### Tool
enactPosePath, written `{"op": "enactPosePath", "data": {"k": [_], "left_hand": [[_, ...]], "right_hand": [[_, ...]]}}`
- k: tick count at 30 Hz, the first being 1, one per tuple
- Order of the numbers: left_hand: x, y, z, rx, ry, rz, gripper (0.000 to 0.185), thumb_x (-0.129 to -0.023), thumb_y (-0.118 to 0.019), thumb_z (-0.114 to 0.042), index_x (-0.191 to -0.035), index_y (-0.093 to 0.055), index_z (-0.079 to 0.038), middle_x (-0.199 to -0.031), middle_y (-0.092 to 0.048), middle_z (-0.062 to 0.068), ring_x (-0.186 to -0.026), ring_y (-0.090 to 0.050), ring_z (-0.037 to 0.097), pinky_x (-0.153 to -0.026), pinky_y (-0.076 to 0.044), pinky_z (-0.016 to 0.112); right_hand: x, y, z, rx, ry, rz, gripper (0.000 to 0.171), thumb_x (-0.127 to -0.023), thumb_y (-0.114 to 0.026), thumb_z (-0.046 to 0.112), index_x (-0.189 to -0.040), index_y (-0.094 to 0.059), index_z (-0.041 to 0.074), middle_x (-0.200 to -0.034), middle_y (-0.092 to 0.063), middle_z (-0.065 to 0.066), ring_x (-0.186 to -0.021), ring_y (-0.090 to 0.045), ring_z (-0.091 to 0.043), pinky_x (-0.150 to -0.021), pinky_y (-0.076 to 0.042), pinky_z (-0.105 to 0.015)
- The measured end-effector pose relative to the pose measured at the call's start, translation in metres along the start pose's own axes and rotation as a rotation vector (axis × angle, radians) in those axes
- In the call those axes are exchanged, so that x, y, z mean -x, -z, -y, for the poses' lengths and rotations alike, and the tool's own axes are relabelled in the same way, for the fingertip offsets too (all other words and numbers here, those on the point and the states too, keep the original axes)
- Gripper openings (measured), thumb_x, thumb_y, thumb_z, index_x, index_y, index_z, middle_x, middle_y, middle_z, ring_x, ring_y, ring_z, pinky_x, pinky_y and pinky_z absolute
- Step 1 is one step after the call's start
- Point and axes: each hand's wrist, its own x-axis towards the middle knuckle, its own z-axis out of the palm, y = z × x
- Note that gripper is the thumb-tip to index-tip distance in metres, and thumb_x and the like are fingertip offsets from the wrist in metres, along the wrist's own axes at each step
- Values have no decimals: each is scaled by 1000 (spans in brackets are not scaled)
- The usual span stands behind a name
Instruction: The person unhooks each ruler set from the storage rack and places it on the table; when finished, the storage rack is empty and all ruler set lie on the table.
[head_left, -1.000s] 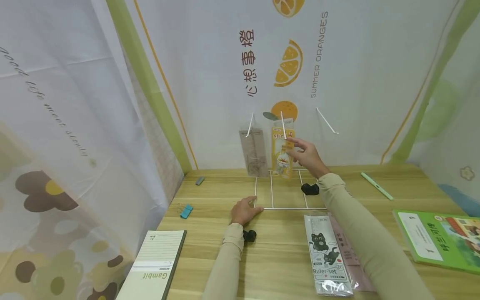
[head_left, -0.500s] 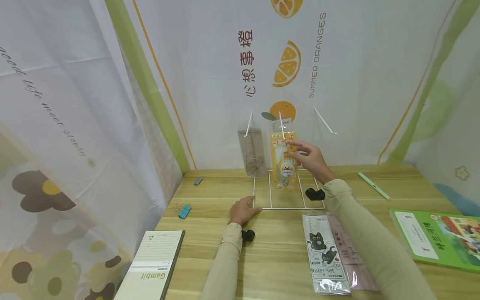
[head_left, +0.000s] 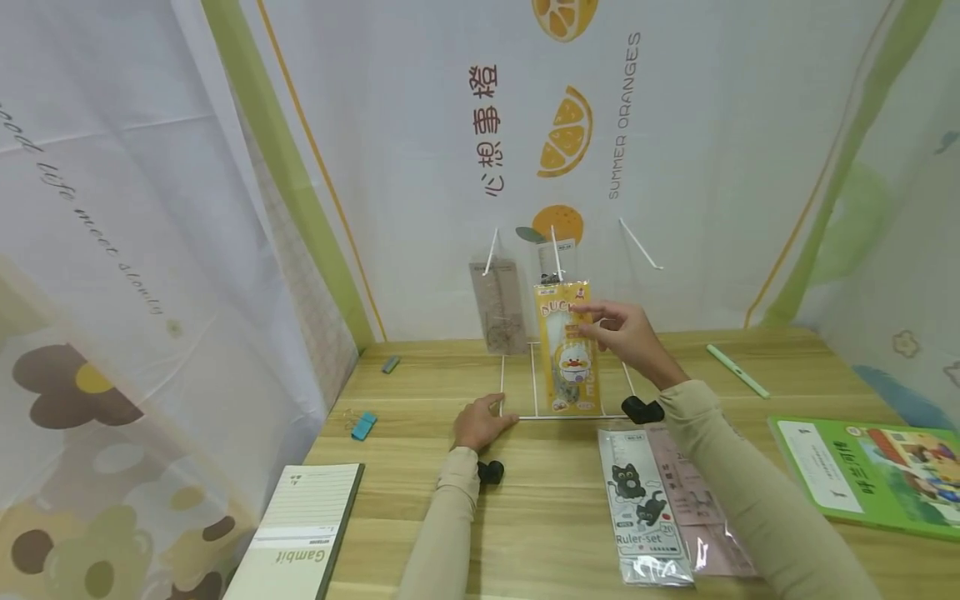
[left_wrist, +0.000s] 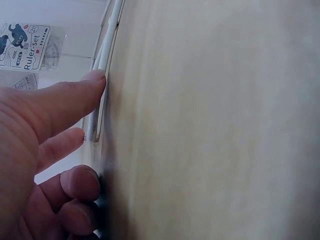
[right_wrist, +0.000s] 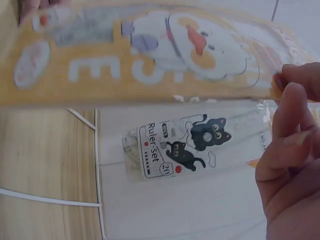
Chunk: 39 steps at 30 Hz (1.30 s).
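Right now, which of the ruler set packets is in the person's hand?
The yellow duck packet, pinched near its top by the right hand. The grey packet hangs on a hook; the cat packet and pink packet lie flat on the table.

Makeshift stationery-shop corner: wire display rack [head_left: 558, 250] with hung ruler packs [head_left: 500, 307], printed fabric backdrop [head_left: 450, 125], wooden table [head_left: 555, 517].

Yellow duck-print packet [head_left: 568, 360], white rack [head_left: 517, 392]

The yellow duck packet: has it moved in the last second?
Yes. The yellow duck packet, pinched by the right hand, came off its white hook and down toward the rack's base.
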Motion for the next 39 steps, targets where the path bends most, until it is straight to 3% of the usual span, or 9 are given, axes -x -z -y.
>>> {"op": "enactPosePath", "data": {"k": [6, 12, 18, 21, 27, 30, 34, 39], "left_hand": [[-1, 0, -1, -4, -6, -15, 55, -87, -77, -41, -132, -67, -13, -129, -68, 17, -106, -68, 40, -74, -55, 45], [2, -2, 1, 16, -3, -16, 54, -86, -78, -40, -132, -67, -13, -130, -67, 17, -108, -68, 40, -76, -55, 46], [2, -3, 2, 21, 8, -9, 55, -86, -79, -40, -132, -67, -14, -130, -67, 17, -107, -68, 39, -76, -55, 46], [0, -3, 2, 17, 5, -11, 55, -85, -79, -41, -132, -67, -14, -129, -68, 17, -102, -69, 37, -70, -54, 41], [-3, -2, 3, 15, 10, -5, 57, -85, -78, -42, -133, -66, -14, -129, -68, 18, -78, -66, 26, -56, -46, 32], [-3, -2, 3, 18, 10, -3, 57, -85, -78, -43, -133, -66, -14, -128, -68, 18, -81, -68, 28, -57, -47, 33], [-4, -2, 4, 14, 6, -5, 56, -86, -78, -43, -133, -67, -14, -127, -69, 17, -87, -70, 32, -60, -50, 35], [-4, -4, 6, 8, -4, -16, 56, -85, -79, -43, -132, -67, -14, -123, -71, 17, -71, -65, 23, -54, -46, 32]], "right_hand": [[10, -2, 9, -2, 37, 23, 32, -91, -73, 4, -122, -68, -4, -98, -72, -1, -58, -54, -13, -55, -49, -26], [22, -3, 19, -23, 57, 18, 33, -91, -73, 2, -124, -68, -3, -104, -73, 3, -61, -53, -13, -56, -48, -25], [35, -5, 31, -63, 46, 7, 34, -90, -73, 0, -123, -66, -6, -80, -62, 3, -60, -51, -10, -53, -46, -23], [43, -7, 31, -87, -26, 26, 36, -89, -74, 2, -123, -66, -7, -80, -66, 3, -59, -51, -8, -53, -46, -22], [63, -17, 9, -119, -313, 96, 43, -86, -79, 9, -125, -65, -6, -78, -66, 4, -57, -49, -5, -53, -44, -20], [75, -23, -7, -97, -418, 150, 43, -88, -77, 10, -125, -64, -6, -71, -62, 4, -54, -47, -4, -49, -39, -19], [91, -30, -25, -60, -496, 225, 40, -89, -74, 8, -124, -64, -8, -67, -63, 5, -48, -42, -3, -45, -30, -18], [104, -42, -38, -43, -563, 243, 36, -84, -76, 6, -117, -68, -8, -77, -73, 0, -45, -39, -4, -44, -32, -18]]}}
